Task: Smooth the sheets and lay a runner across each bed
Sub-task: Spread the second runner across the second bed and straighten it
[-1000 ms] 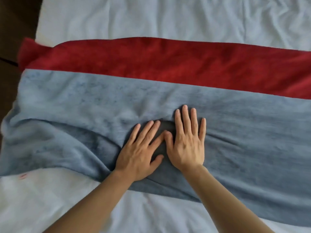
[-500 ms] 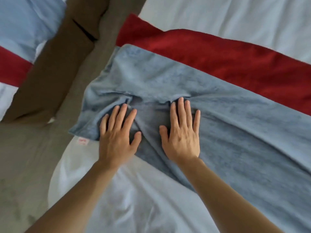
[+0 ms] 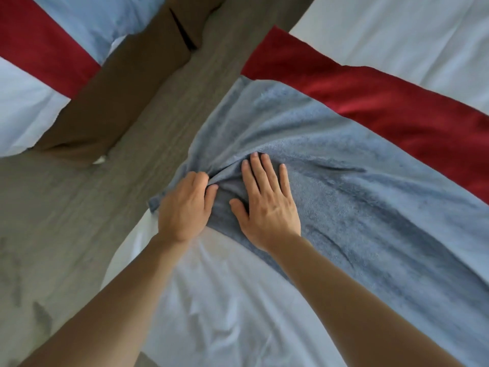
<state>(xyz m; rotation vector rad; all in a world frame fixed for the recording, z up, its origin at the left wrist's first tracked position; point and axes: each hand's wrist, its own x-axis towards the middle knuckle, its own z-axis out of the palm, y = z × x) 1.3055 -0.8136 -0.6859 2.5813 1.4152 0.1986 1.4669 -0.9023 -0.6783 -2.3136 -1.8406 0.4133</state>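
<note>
1. I'm straightening the blue runner (image 3: 357,197), which lies across the bed (image 3: 211,300) beside a red one (image 3: 383,107).
2. My left hand (image 3: 185,207) seems to bunch its end at the bed's edge, fingers curled; my right hand (image 3: 267,200) presses flat.
3. Next: tug the fold out.

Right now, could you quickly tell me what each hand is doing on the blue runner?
Left hand: fingers curled, gripping a fold of the blue runner near its end.
Right hand: open, fingers straight, pressing flat on the runner.

Rumpled blue runner (image 3: 357,186) beside red runner (image 3: 383,102)
</note>
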